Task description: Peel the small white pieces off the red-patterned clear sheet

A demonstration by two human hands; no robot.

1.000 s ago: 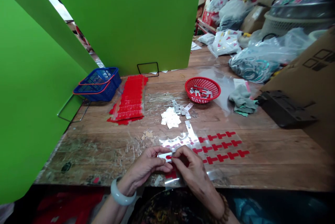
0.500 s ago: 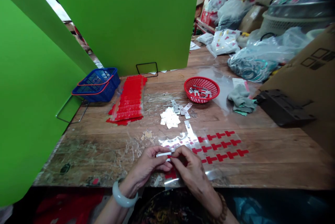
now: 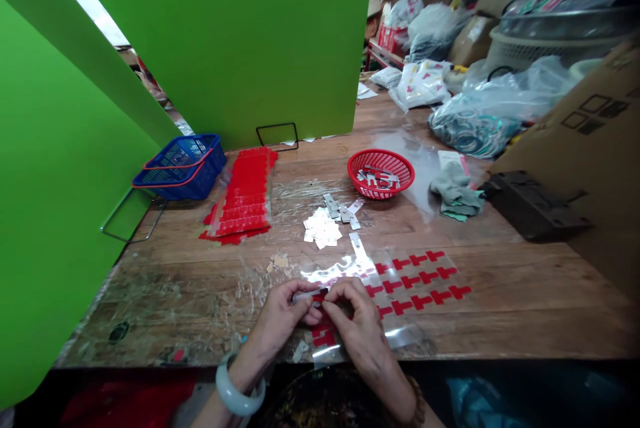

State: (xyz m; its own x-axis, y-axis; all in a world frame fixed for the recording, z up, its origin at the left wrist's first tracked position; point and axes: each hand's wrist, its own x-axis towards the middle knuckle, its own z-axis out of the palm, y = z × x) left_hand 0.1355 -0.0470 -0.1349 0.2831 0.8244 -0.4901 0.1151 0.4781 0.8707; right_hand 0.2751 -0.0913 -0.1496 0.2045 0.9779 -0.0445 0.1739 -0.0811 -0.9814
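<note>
At the near edge of the worktop (image 3: 500, 321), left hand (image 3: 283, 313) and right hand (image 3: 355, 325) together pinch a small metal strip (image 3: 306, 295) over the clear sheet of red T-stickers (image 3: 420, 278); loose metal pieces (image 3: 323, 228) and a red basket (image 3: 381, 172) lie farther off.

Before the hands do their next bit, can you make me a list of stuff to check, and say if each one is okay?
1. Both hands on the piece: the left hand and right hand pinch a small metal strip between the fingertips. Ok.
2. Red T-shaped sticker lined up on the strip: fingers hide the join. Cannot tell.
3. More stickers within reach: rows of red T-shaped stickers lie on the clear sheet beside the right hand. Ok.
4. More metal pieces ready: a loose pile of metal pieces sits beyond the hands, more in the red basket. Ok.
5. Clear sheet lying flat: its near edge curls up at the table edge. Not ok.
</note>
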